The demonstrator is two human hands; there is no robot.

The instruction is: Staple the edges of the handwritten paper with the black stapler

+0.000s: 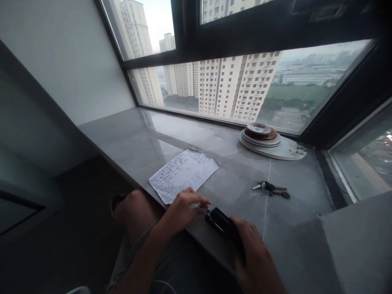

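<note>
My right hand is wrapped round the near end of a black oblong object with a shiny strip along its side. Its exact kind is unclear in the dim light. At the object's far end, my left hand has thumb and forefinger closed around a small shiny metal piece. Whether that piece is joined to the black object cannot be seen. Just beyond the left hand, a creased sheet of paper covered in writing lies flat on the grey ledge.
A bunch of keys rests on the ledge to the right. Farther back, stacked plates stand on a white board by the window. The ledge's front edge runs beside my bent knee.
</note>
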